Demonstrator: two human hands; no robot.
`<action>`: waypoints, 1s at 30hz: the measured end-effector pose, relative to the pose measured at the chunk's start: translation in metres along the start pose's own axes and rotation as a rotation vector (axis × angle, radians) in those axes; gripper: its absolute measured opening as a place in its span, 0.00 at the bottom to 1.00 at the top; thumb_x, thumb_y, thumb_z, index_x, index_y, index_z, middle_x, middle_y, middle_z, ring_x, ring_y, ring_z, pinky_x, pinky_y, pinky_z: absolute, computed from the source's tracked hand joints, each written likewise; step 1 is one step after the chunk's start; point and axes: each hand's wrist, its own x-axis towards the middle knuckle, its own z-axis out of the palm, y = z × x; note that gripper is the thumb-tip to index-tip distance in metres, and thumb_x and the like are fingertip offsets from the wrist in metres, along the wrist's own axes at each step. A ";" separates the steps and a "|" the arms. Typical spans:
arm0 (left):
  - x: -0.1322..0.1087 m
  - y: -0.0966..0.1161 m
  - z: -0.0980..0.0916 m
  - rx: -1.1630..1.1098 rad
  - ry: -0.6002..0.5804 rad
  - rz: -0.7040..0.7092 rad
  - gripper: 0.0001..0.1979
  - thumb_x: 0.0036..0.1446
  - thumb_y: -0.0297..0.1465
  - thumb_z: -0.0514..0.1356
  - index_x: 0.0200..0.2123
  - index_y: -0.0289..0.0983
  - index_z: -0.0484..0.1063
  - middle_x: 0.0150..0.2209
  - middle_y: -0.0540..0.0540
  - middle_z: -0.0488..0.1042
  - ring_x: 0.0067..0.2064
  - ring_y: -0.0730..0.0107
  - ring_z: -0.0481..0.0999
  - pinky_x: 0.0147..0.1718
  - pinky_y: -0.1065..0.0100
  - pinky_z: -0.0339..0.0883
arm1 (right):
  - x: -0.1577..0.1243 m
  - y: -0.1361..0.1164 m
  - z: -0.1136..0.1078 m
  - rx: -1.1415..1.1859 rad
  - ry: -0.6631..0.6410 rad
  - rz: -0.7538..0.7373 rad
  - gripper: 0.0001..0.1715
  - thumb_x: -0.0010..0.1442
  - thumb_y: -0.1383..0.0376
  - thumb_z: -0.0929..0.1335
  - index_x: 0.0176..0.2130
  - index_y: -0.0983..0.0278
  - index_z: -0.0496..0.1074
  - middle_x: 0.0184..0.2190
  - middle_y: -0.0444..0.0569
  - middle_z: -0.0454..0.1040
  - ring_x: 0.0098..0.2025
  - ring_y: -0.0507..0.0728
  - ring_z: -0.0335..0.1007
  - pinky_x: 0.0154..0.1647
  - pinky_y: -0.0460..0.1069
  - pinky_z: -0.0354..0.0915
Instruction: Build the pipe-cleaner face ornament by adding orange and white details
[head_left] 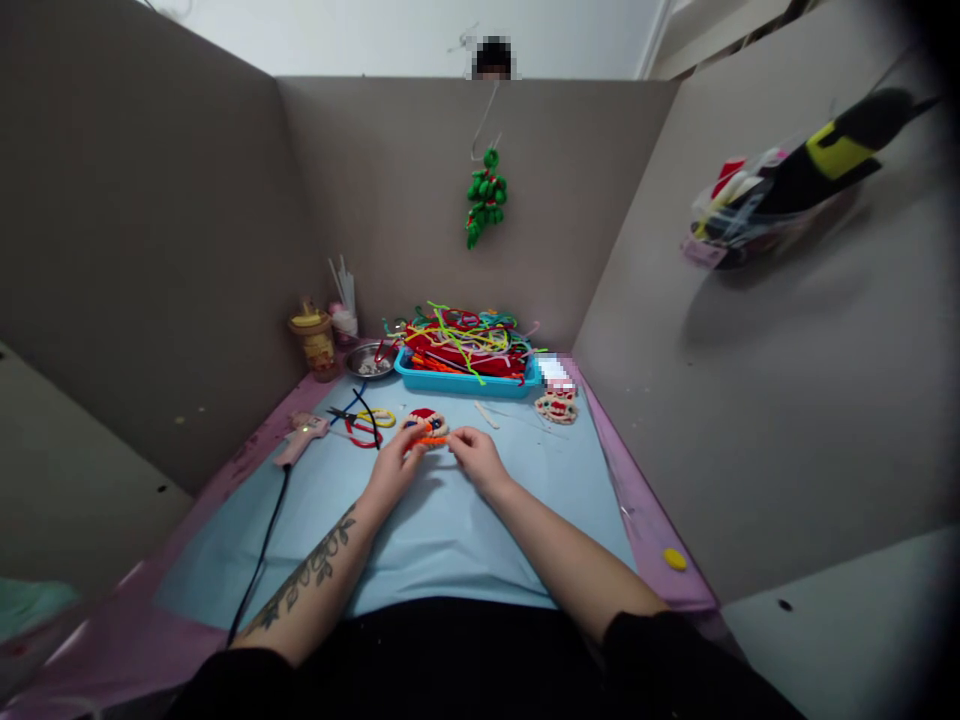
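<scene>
Between my two hands an orange pipe cleaner [433, 441] runs from left to right. My left hand [400, 462] is closed on its left part, with the fingers bent over it. The fingertips of my right hand [477, 459] pinch its right end. Just behind the fingers lies a cream, red and blue fuzzy craft piece [424, 415], partly hidden by my left hand; whether they touch I cannot tell. Left of it are scissors [379, 418] with yellow handles and a red-handled tool [364, 434]. A pink glue gun [303, 438] rests farther left.
A blue tray [465, 382] heaped with colored pipe cleaners stands at the back. Beside it are a metal bowl [370, 361], a lidded cup [318, 345] and a second craft piece [556, 407]. Partitions [375, 200] enclose the table. A black cord [262, 560] crosses the left side.
</scene>
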 end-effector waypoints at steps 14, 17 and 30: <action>0.006 0.000 -0.010 -0.383 0.074 -0.279 0.21 0.53 0.42 0.61 0.44 0.34 0.73 0.33 0.43 0.79 0.32 0.67 0.77 0.30 0.68 0.70 | 0.009 -0.007 -0.025 0.033 -0.058 0.029 0.14 0.47 0.56 0.69 0.23 0.64 0.68 0.15 0.38 0.62 0.17 0.47 0.50 0.18 0.44 0.47; 0.006 0.001 -0.013 -0.314 0.076 -0.265 0.16 0.52 0.41 0.61 0.36 0.34 0.75 0.29 0.45 0.78 0.28 0.68 0.75 0.28 0.69 0.69 | 0.009 -0.006 -0.026 -0.032 -0.056 0.000 0.15 0.49 0.54 0.68 0.24 0.64 0.70 0.15 0.40 0.63 0.18 0.49 0.54 0.20 0.45 0.51; -0.004 0.024 -0.006 -0.041 0.043 0.175 0.11 0.58 0.35 0.59 0.40 0.37 0.76 0.39 0.41 0.80 0.39 0.64 0.79 0.37 0.66 0.73 | -0.005 -0.011 -0.003 -0.485 -0.173 -0.366 0.09 0.59 0.64 0.66 0.36 0.61 0.78 0.35 0.49 0.78 0.41 0.57 0.69 0.46 0.51 0.62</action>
